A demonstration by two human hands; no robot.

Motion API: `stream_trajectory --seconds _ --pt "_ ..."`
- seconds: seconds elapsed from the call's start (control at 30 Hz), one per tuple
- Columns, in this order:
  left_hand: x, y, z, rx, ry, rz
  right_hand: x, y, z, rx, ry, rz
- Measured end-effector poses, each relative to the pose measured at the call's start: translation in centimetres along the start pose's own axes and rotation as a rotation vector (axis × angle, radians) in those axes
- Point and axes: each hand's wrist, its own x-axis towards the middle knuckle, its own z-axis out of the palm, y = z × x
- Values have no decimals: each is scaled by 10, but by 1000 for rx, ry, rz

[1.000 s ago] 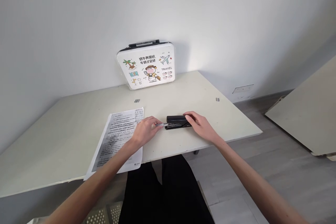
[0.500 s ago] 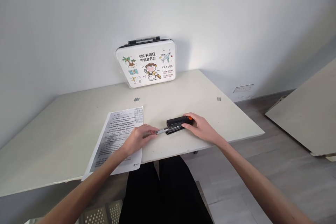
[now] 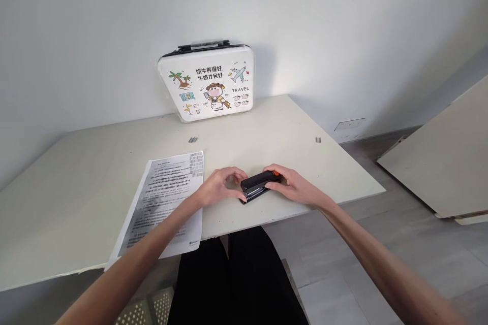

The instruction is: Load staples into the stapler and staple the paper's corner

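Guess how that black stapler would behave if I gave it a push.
The black stapler would probably slide rather than roll, given its long, straight-edged body. Its glossy casing catches the light, so it may feel slightly slippery.

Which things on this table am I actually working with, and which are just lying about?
In use:
- black stapler, left hand at one end, right hand gripping the other

Lying about, untouched by either hand:
- printed sheet
- white case
- small grey strips, perhaps staples, so possibly related
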Motion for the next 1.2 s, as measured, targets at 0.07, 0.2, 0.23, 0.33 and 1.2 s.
stream_trajectory --seconds 0.07,0.2,0.23,0.33,1.2 --pt "3 -1 1 -40 -26 -8 0 1 0 2 0 -3" --pt "2 3 5 -45 -6 -11 -2 2 1 -15 3 5" --pt "0 4 6 -30 8 -10 -2 2 2 -20 10 13" --pt "-9 8 4 36 39 -10 -4 1 6 -30 40 39" --pt "-200 59 46 391 109 -126 -11 1 20 -77 136 125"
